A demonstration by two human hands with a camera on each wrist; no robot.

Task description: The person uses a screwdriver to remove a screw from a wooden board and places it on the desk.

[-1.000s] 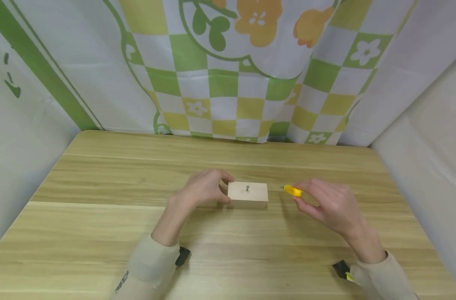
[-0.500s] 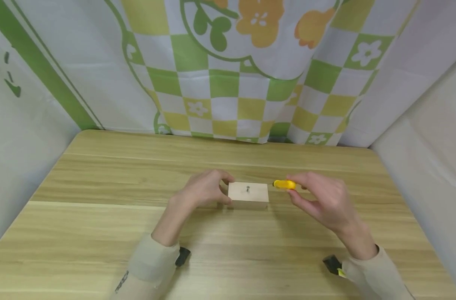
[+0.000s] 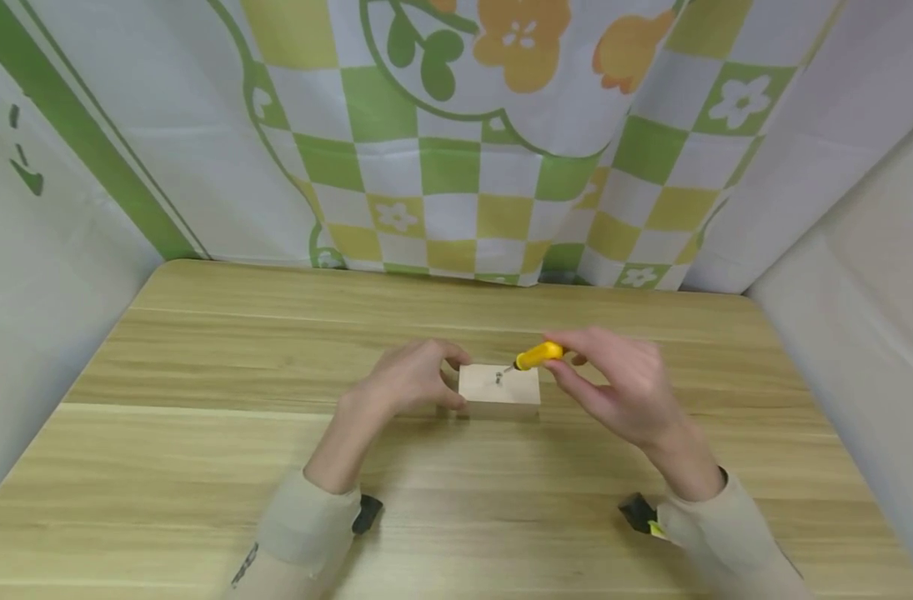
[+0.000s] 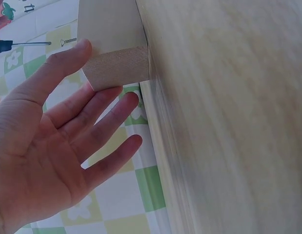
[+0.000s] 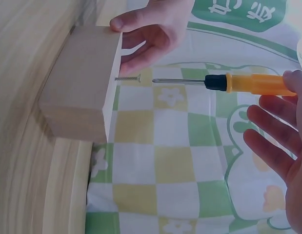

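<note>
A pale wooden block [image 3: 518,390] lies on the table, with a metal screw [image 5: 127,78] standing upright from its top face. My left hand [image 3: 407,379] holds the block's left end between thumb and fingers; in the left wrist view the two lower fingers stand free of the wood. Between the thumb and fingertips of my right hand [image 3: 619,385] is the end of a yellow-handled screwdriver [image 5: 253,84] with a black collar. Its metal shaft points toward the screw head. A small gap separates tip and screw in the right wrist view, where the two are nearly in line.
The wood-grain table [image 3: 223,467] extends around both hands. A checkered green, yellow and white curtain [image 3: 448,167] hangs along its far edge, and pale fabric hangs at both sides. Black devices are worn at both wrists.
My right hand has brought the screwdriver leftward from beside the block to above it, tilting its shaft down toward the screw. The left hand and block stay nearly where they were.
</note>
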